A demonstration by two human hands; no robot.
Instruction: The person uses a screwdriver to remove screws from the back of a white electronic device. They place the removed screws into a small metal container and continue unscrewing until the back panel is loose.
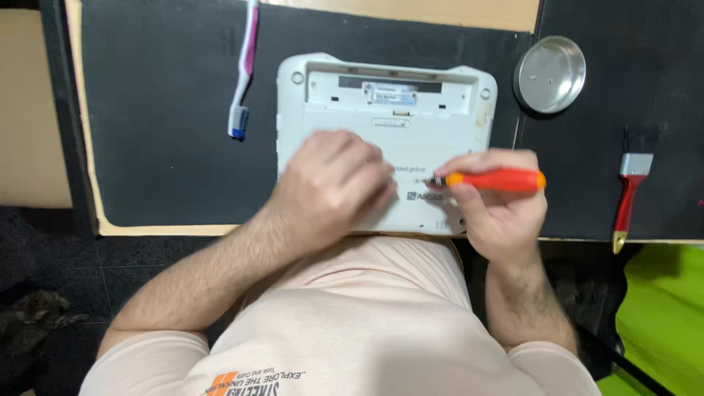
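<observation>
Low in the frame's centre, the left hand rests with fingers curled on the white laptop underside, holding nothing. Right of it, the right hand keeps a closed grip on an orange screwdriver, tip touching the casing. Farther up the worktop lie a toothbrush, upper left, and a metal dish, upper right.

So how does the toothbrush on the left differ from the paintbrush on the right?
The toothbrush is pink and white with a blue-and-white bristle head; the paintbrush has a red handle, a metal band and dark bristles. The toothbrush's bristles point toward the person, the paintbrush's point away. The toothbrush is long and slim; the paintbrush has a shorter, broader head. Both lie untouched on the black mat, either side of the white device.
</observation>
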